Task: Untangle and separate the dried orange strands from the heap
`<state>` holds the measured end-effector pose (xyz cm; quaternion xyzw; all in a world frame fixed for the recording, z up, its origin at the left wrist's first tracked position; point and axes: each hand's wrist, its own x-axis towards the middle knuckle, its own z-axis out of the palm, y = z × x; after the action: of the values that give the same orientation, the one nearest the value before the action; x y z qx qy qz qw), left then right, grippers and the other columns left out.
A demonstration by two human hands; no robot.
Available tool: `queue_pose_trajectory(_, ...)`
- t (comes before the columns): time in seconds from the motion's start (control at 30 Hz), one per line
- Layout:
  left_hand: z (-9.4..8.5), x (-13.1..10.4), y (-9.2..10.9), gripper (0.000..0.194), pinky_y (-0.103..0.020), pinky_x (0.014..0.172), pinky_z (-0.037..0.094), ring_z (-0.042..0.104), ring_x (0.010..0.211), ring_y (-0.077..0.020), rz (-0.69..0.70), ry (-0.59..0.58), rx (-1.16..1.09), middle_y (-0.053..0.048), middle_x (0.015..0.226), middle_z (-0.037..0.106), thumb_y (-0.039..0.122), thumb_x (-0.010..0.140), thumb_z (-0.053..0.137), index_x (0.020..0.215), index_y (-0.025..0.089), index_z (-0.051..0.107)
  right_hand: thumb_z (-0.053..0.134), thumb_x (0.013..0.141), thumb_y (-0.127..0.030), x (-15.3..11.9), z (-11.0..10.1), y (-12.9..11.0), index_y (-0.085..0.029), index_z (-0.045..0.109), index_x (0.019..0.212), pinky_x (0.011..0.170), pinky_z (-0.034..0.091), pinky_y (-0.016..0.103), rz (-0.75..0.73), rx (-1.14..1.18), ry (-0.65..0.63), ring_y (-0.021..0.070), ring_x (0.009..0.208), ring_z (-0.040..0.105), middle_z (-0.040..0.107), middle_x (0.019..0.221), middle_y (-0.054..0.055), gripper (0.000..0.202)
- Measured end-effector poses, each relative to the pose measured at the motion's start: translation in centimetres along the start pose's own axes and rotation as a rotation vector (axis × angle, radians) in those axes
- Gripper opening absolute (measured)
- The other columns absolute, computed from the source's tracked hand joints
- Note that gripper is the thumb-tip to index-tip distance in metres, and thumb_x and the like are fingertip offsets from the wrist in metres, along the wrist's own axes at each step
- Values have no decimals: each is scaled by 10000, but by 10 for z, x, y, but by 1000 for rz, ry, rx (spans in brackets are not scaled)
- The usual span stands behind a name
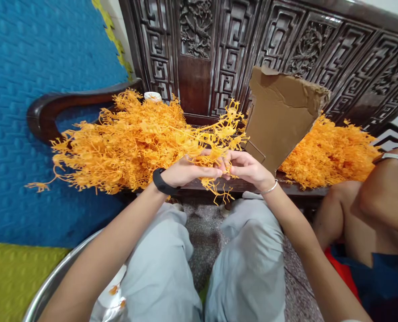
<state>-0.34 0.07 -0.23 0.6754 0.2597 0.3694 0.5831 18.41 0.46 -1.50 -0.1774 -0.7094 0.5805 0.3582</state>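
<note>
Both my hands meet at the front edge of the bench, at a branching orange plastic piece [224, 129] with thin stems and small knobbly shapes. My left hand [199, 167], with a black wristband, is closed round its lower part. From the other side, my right hand [247, 167], with a silver bangle, pinches at the same piece; what lies between these fingertips is too small to make out. A few thin orange branches hang below my fingers. Just behind my left hand is a large tangled heap of similar orange plastic pieces [128, 143].
A torn cardboard sheet [282, 116] stands upright on the dark carved wooden bench [195, 80]. Right of it lies another orange heap [333, 152], near a seated person's arm [383, 192]. A metal basin [68, 259] sits at lower left, beside blue foam mats [11, 188].
</note>
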Motion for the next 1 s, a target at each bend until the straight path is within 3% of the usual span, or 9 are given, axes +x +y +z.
queue_pose_trajectory(0.27, -1, 0, -5, 111, -319, 748, 500, 613, 660, -159, -10, 0, 17, -7, 676, 679, 268, 564, 740, 600, 191, 669, 664, 738, -356, 2, -2, 9, -152, 517, 730, 572, 404, 229, -25, 115, -65, 79, 607, 460, 497, 720, -4, 252)
queue_pose_trajectory(0.4, -5, 0, -7, 79, -314, 755, 489, 601, 637, -152, -5, -16, 64, 3, 637, 666, 245, 558, 734, 579, 193, 678, 686, 706, -381, 4, -2, 14, -159, 501, 726, 558, 403, 231, 31, 139, -65, 80, 596, 460, 503, 731, -3, 291)
queue_pose_trajectory(0.57, -9, -4, -5, 98, -286, 623, 483, 545, 550, -131, -43, -55, 70, -1, 579, 634, 270, 543, 727, 564, 192, 671, 691, 693, -401, 4, 0, 15, -151, 497, 704, 554, 408, 235, 73, 105, -112, 77, 588, 472, 520, 739, 8, 316)
queue_pose_trajectory(0.7, -6, -8, 3, 133, -289, 538, 443, 497, 490, -128, -40, -145, -63, -11, 516, 591, 299, 507, 730, 531, 189, 658, 683, 704, -373, 5, 6, 12, -169, 449, 677, 520, 392, 240, -12, 229, -122, 67, 499, 437, 461, 608, -35, 311)
queue_pose_trajectory(0.87, -2, -5, 7, 157, -285, 511, 399, 462, 478, -115, -37, -42, -162, 4, 500, 545, 289, 492, 728, 544, 186, 622, 710, 653, -425, 10, 7, 8, -185, 418, 662, 532, 406, 252, -42, 182, 73, 74, 509, 441, 442, 603, -46, 378)
queue_pose_trajectory(1.0, -4, 3, -1, 151, -298, 564, 388, 460, 496, -105, 32, 39, -244, 22, 533, 521, 277, 557, 702, 622, 179, 608, 683, 677, -414, 14, -18, 21, -183, 470, 767, 636, 449, 264, -8, -3, 292, 90, 615, 501, 491, 673, -35, 326)
